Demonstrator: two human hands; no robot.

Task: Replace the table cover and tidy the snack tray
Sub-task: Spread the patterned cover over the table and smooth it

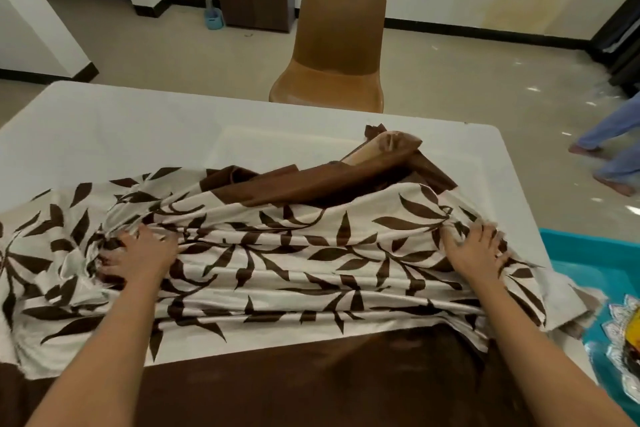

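The leaf-print cloth is bunched along the near edge of the table, its long axis running left to right. It is gripped by the left hand and right hand at opposite ends; bare table lies beyond.

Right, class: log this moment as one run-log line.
left hand: gripping leaf-print cover | right hand: gripping cover | cover: bunched, half-spread | white table: far half bare
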